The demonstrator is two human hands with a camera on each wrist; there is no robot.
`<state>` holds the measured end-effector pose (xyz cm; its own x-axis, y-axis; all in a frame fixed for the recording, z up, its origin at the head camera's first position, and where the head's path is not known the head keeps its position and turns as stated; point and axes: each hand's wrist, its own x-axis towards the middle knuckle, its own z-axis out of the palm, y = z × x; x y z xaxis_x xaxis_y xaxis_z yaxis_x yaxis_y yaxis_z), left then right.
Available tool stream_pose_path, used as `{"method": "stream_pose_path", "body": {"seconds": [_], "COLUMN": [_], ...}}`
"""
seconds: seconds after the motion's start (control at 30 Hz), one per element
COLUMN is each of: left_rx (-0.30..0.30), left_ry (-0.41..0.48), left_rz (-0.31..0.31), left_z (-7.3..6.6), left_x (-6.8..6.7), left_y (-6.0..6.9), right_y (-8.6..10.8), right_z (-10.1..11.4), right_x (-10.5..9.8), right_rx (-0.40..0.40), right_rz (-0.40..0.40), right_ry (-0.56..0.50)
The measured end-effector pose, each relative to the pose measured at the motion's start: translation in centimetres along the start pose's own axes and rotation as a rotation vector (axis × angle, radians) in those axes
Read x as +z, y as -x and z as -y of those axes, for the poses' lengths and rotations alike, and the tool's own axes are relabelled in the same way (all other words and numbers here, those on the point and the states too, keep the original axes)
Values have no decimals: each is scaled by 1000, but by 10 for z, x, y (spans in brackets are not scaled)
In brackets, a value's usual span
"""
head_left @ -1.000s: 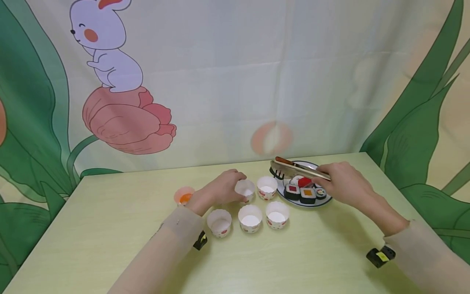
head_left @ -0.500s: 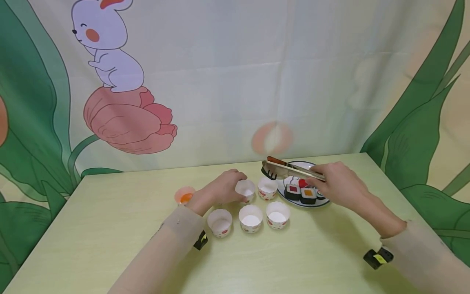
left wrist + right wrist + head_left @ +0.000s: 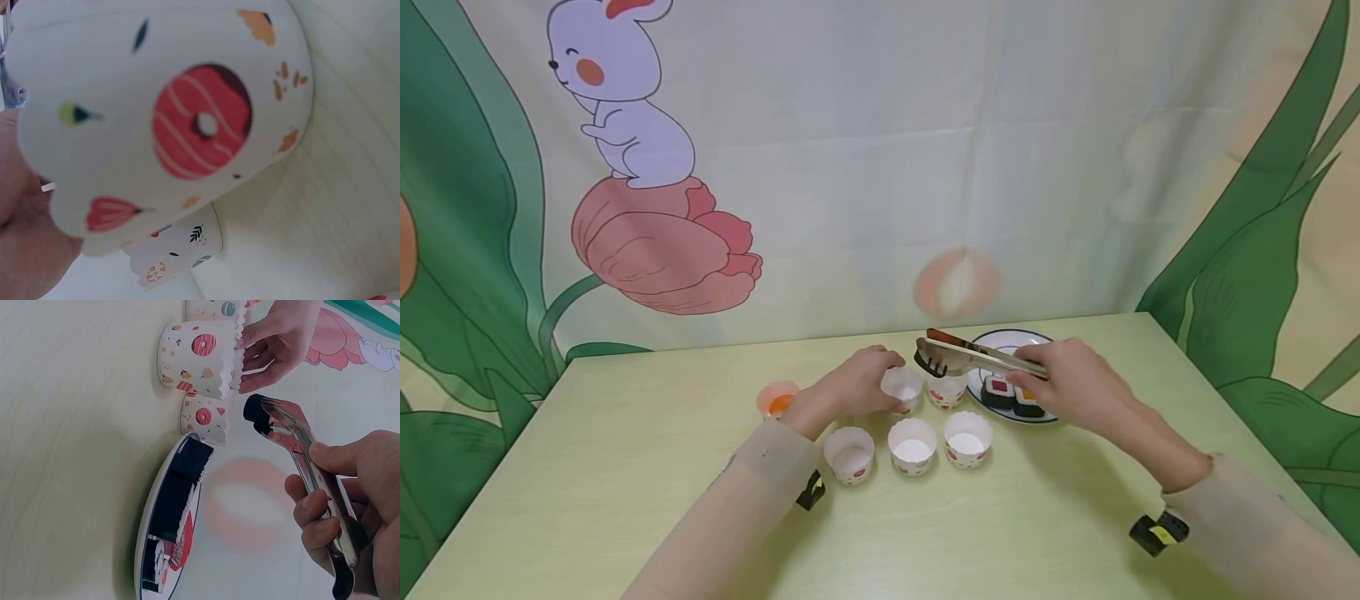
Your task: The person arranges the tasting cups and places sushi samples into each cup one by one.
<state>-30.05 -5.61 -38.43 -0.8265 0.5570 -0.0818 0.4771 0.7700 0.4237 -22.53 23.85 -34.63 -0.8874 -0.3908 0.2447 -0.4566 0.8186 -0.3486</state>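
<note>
Grip clamped round tongs (image 3: 988, 359), a person's right hand (image 3: 1075, 379) has swung a dark piece (image 3: 253, 408) from the plate (image 3: 1011, 337) toward the back-right cup (image 3: 946, 392), seemingly shifting work cupside. The left hand (image 3: 859, 382) pinches a neighboring cup (image 3: 900, 388).

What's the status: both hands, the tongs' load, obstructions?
Left hand holding printed paper cup. Right hand gripping tongs, dark piece in their tips, raised above cup-rim height. No obstruction visible.
</note>
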Motion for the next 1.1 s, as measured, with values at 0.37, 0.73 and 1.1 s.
{"method": "stream_pose_path", "body": {"seconds": [0.37,0.73,1.1], "left_rx": [23,4,1], "left_ry": [-17,-8,-4], "left_rz": [-22,-41,-56], "left_z": [3,4,4], "left_x": [4,6,8], "left_y": [-2,0,2], "right_y": [0,1,1], "right_z": [7,12,12], "right_x": [11,21,34], "right_rx": [-15,-51,-64], "right_rz": [-5,-41,-83], "right_ry": [-19,-19,-38]}}
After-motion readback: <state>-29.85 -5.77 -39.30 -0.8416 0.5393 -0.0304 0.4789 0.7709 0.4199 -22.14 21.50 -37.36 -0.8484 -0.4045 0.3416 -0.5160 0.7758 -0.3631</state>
